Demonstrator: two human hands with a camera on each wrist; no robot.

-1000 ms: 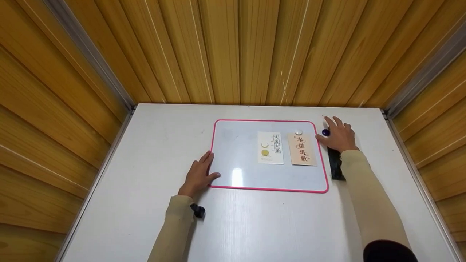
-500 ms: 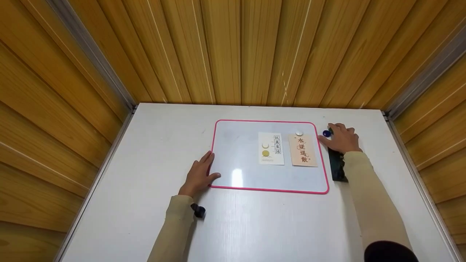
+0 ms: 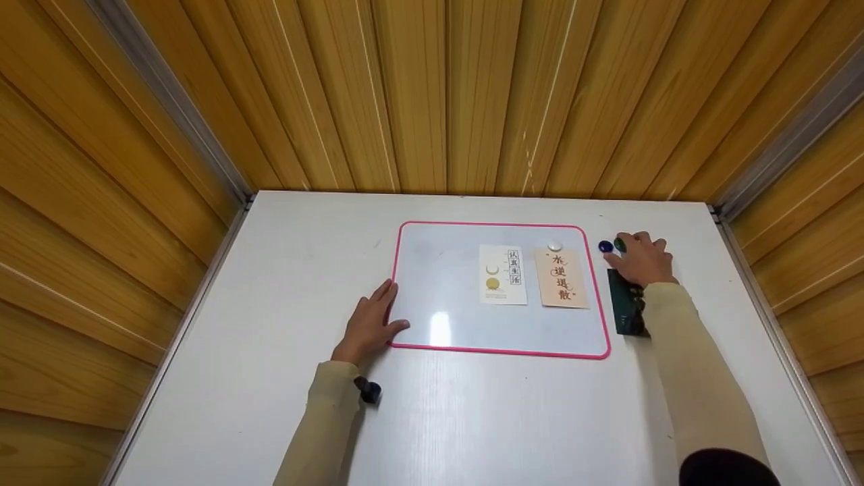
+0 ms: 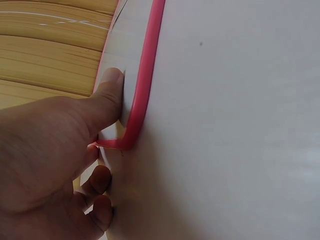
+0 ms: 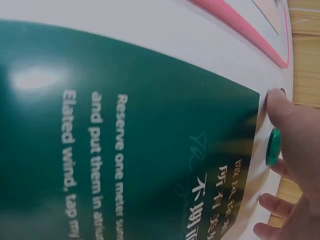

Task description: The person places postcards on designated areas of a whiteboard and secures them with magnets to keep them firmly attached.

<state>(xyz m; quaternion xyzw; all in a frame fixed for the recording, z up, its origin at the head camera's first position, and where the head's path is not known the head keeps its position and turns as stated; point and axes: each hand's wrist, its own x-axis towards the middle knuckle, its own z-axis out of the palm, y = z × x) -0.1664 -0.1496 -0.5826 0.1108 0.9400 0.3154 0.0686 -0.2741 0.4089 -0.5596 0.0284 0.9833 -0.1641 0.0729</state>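
In the head view, my left hand (image 3: 368,324) rests at the lower left corner of a pink-framed whiteboard (image 3: 439,270), its thumb (image 4: 107,95) lying over the board's edge. My right hand (image 3: 644,260) is beyond the board's right edge, thumb and fingers spread around a round green magnet (image 5: 273,146). No clear grip on it shows. A round blue magnet (image 3: 605,247) sits just left of the green one. Below that hand lies a dark green card (image 5: 150,125) with printed text, partly covered by the wrist in the head view.
On the whiteboard are a white card (image 3: 499,277) with a gold moon print and a peach card (image 3: 561,280) with a white round magnet (image 3: 555,247) at its top. Wood-patterned walls (image 3: 432,101) enclose the white table (image 3: 459,418).
My right hand has moved slightly right and toward me, away from the blue magnet. The green magnet has come into clearer view by its fingers. My left hand stays put.
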